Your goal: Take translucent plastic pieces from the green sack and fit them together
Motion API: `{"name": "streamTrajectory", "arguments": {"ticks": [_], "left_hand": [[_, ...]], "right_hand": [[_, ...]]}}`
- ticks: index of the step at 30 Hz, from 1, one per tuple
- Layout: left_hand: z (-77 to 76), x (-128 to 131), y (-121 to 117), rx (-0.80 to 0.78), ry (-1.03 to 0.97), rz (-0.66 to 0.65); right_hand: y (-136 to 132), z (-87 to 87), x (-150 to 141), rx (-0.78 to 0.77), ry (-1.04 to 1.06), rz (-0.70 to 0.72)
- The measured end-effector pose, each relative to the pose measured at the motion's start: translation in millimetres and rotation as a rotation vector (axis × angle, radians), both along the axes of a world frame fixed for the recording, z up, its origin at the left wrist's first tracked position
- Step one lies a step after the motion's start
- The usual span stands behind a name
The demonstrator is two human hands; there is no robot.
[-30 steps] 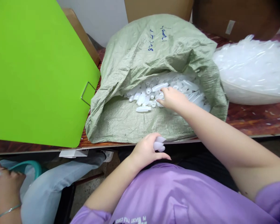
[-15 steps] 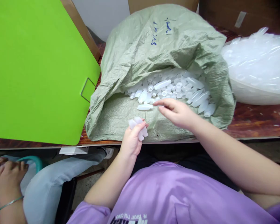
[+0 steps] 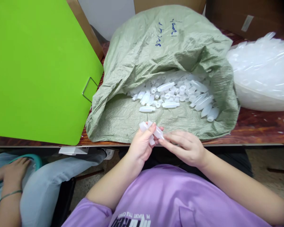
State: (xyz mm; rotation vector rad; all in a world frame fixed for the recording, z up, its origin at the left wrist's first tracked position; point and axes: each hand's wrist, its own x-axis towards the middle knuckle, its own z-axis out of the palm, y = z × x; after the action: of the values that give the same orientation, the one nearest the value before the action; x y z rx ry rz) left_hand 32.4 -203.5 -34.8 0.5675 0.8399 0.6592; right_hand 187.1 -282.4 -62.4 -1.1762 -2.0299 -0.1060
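My left hand (image 3: 140,145) is closed around a few small translucent white plastic bottles, fanned out between thumb and fingers. Just to its right, my right hand (image 3: 188,147) has its fingertips pinched at the lower end of one small plastic bottle (image 3: 158,132), which lies beside the others against my left fingers. Both hands are in front of the mouth of a pale green woven sack (image 3: 134,56). Inside the sack is a heap of the same bottles (image 3: 165,86). A single bottle (image 3: 147,109) lies on the sack's lower flap, with another bottle (image 3: 170,105) to its right.
A bright green board (image 3: 42,69) with a wire handle stands at the left. On the right sits a clear bag (image 3: 265,72) full of white plastic pieces. Cardboard boxes (image 3: 227,15) are behind. At lower left, a co-worker's hand (image 3: 15,171) rests near a teal-rimmed container.
My right hand has moved from the front of the heap, down and back to my left hand. A bottle it was covering on the flap now shows. My left hand has shifted slightly right.
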Motion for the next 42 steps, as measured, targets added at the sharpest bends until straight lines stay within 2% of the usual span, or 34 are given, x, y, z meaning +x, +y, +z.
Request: {"name": "streamTrajectory", "arguments": {"ticks": [2, 6, 8, 10, 14, 18, 22, 26, 27, 30, 32, 37, 42], "left_hand": [[-0.9, 1, -3, 0.035, -0.005, -0.011], [-3.1, 4, -11, 0.081, -0.015, -0.017], [-3.0, 6, -13, 0.117, -0.002, 0.024], [-2.0, 6, -13, 0.161, 0.007, 0.076], [-0.8, 5, -12, 0.217, -0.021, 0.126], [-0.6, 5, -13, 0.190, -0.016, 0.120], [1.3, 5, -14, 0.220, -0.028, 0.144], [2.4, 4, -15, 0.248, -0.047, 0.160], [2.2, 3, -15, 0.251, -0.048, 0.171], [1.3, 2, -15, 0.247, -0.045, 0.180], [0.5, 2, -16, 0.240, -0.038, 0.176], [-5.6, 0, -15, 0.246, -0.005, 0.187], [-12.9, -10, -12, 0.431, 0.063, 0.149]], "right_hand": [[-2, 0.2, -1, -0.042, 0.048, -0.057], [1, 6.4, -9, -0.224, 0.187, -0.290], [4, 9.9, -11, -0.363, 0.147, -0.334], [4, 12.0, -10, -0.418, 0.090, -0.319], [1, 12.7, -8, -0.267, 0.156, -0.276], [1, 11.6, -9, -0.430, 0.298, -0.311], [1, 10.8, -12, -0.367, 0.271, -0.263], [1, 12.1, -15, -0.547, 0.301, -0.254], [1, 12.1, -16, -0.517, 0.296, -0.258], [0, 11.1, -17, -0.296, 0.205, -0.269], [0, 11.3, -18, -0.277, 0.172, -0.267], [4, 17.5, -26, -0.584, 0.346, -0.351], [4, 20.4, -30, -0.785, 0.429, -0.278]]}}
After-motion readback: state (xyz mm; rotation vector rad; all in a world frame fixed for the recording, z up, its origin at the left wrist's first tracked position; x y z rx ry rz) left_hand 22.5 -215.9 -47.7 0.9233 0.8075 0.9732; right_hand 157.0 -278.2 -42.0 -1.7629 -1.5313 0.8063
